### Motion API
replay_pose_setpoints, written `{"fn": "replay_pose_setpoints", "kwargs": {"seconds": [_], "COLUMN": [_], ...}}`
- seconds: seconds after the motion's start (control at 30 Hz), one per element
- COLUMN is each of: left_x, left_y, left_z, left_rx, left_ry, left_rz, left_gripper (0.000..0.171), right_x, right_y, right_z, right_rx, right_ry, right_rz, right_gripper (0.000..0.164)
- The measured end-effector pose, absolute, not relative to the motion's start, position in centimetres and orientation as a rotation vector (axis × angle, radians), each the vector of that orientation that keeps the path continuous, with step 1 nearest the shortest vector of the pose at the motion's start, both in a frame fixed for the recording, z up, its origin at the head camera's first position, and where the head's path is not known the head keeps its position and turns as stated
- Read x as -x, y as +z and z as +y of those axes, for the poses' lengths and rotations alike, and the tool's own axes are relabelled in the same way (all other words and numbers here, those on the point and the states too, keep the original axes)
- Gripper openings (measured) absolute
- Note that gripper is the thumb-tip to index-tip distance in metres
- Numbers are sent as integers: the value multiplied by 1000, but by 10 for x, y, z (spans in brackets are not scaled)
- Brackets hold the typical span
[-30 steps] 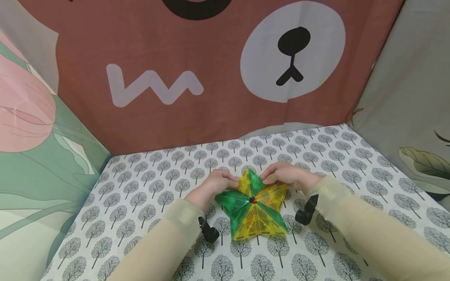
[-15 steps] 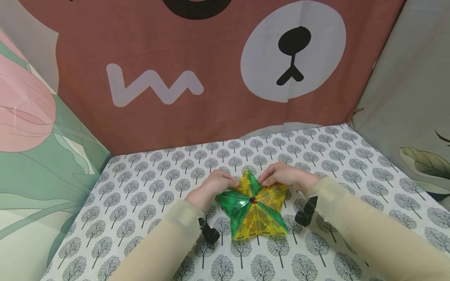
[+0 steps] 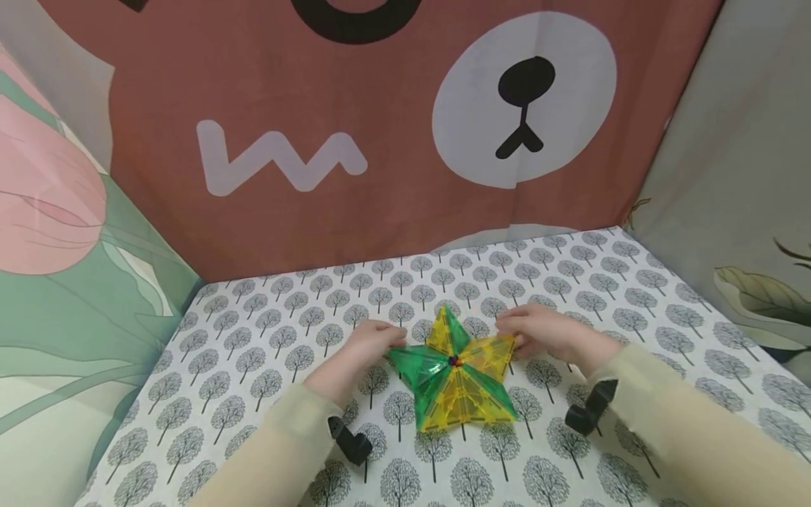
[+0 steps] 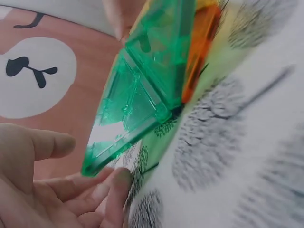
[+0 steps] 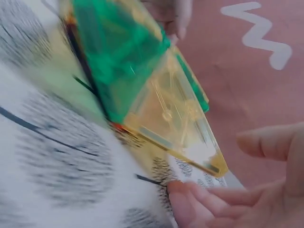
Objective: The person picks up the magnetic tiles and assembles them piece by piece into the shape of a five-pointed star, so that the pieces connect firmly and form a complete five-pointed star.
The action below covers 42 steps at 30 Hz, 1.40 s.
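Note:
A star built of translucent green and yellow triangular magnetic tiles (image 3: 465, 401) lies on the cloth, with a small dark and red spot at its raised centre. My left hand (image 3: 367, 345) is at its left green point. In the left wrist view a gap shows between the thumb (image 4: 54, 144) and the green tip, with the fingers just below it. On the other side, my right hand (image 3: 557, 336) is beside the right yellow point. The right wrist view shows its thumb (image 5: 261, 142) and fingers spread around that tip, apart from it.
White cloth (image 3: 266, 352) printed with grey trees covers the table. A brown bear-print curtain (image 3: 380, 225) rises behind it, with leaf-print cloths at both sides. Each wrist carries a small black camera, one being the left camera (image 3: 351, 442).
Both hands have let go of the star's top point and moved outward, the left to the left point, the right to the right point. The star stays in place; the head view shifts slightly.

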<state>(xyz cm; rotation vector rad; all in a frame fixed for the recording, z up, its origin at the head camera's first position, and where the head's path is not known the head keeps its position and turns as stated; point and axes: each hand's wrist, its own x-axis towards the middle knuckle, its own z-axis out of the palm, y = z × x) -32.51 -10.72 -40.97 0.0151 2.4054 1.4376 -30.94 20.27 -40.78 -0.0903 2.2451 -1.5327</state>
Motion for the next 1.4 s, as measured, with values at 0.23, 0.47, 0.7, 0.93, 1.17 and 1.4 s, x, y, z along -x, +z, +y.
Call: {"fn": "replay_pose_setpoints", "kwargs": {"seconds": [0.23, 0.47, 0.7, 0.93, 1.17, 1.4], "left_x": [282, 251, 243, 243, 247, 253], "left_y": [-412, -405, -405, -405, -403, -403], "left_z": [-136, -131, -120, -117, -117, -119], "left_rx": [-89, -181, -164, -170, -166, -102], "left_ry": [1696, 1841, 1973, 2008, 2039, 2066], "left_rz": [2100, 1803, 1722, 1703, 1702, 1711], "left_gripper": [48, 76, 72, 68, 71, 77], "right_x": [257, 229, 227, 229, 236, 246], "right_y": [-419, -415, -410, -405, -405, -409], "right_z": [215, 206, 195, 191, 183, 177], "right_rx": [40, 181, 151, 159, 165, 147], "right_ry": [-1865, -1956, -1937, -1932, -1951, -1957], "right_rz": [1921, 1730, 1739, 1759, 1746, 1758], "right_gripper": [58, 72, 75, 73, 74, 76]}}
